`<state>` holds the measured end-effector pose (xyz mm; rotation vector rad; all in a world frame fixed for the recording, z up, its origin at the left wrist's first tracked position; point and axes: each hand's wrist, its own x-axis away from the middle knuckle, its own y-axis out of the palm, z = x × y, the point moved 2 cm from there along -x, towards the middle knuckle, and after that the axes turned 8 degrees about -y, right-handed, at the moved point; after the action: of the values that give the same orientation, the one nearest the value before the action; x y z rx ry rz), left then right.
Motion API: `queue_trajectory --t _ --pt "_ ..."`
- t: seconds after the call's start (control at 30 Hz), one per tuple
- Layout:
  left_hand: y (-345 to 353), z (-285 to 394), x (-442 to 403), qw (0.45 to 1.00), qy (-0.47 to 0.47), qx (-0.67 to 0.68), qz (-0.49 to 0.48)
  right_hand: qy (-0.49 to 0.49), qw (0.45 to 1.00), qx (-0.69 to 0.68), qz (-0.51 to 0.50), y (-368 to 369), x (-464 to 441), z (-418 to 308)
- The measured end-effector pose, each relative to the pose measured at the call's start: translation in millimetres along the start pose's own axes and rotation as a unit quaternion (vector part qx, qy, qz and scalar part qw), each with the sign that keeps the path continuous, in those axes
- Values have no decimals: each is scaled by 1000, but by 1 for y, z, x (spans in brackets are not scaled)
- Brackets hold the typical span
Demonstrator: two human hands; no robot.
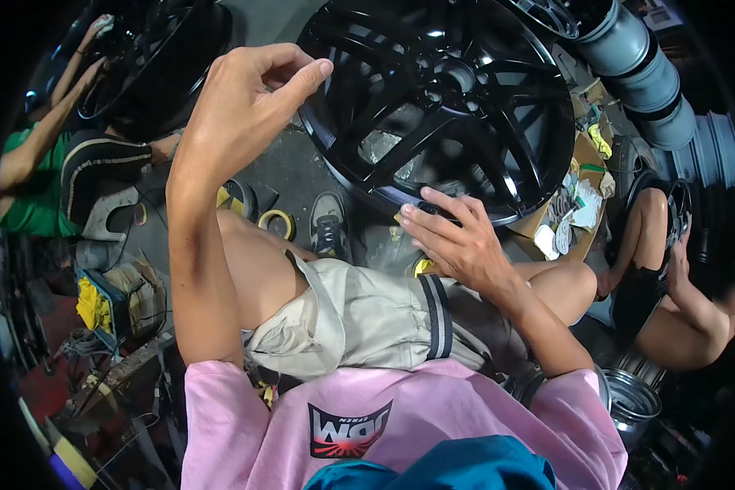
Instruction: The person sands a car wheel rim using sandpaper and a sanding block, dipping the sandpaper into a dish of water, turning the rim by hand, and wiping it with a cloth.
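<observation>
Teal cloth (465,469), left fingers (306,80) pinched narrow, right fingers (437,224) spread wide at black wheel (408,140)

One view observed, head-worn, wide, with curved dark borders. The camera looks from above the seated wearer's pink shirt (441,408), at 6 o'clock, steeply down and forward over the shorts (376,318) to the black wheel (412,143) toward 12 to 1 o'clock. The raised left hand (249,102), toward 11, appears close to the lens; co-workers at 10 (37,171) and 4 o'clock (682,327) sit farther out, near the borders.
</observation>
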<state>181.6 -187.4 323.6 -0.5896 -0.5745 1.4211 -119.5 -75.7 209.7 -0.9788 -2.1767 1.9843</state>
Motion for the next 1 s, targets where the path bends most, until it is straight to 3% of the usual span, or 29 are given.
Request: queue_trajectory --t 0.23,0.33,0.43,0.47,0.63,0.73,0.93,1.0 --pt "7 11 0 998 50 -17 -28 114 989 -59 68 7 -30 -10" --pt "4 12 4 998 36 -46 -3 270 962 -43 -9 2 -11 6" --pt "13 16 1 998 50 -34 -26 272 958 -92 -14 18 -31 11" --pt "14 20 1 996 64 -38 -40 260 958 -118 37 21 -40 6" --pt "13 13 0 997 57 -49 -35 189 974 -90 84 2 -23 0" --pt "13 20 0 995 64 -67 -28 305 944 -126 -18 16 -22 20" --pt "18 22 0 994 47 -70 -63 198 965 -144 90 10 -24 -3" --pt "17 19 -1 994 50 -87 -54 190 967 -161 61 -1 -16 7"
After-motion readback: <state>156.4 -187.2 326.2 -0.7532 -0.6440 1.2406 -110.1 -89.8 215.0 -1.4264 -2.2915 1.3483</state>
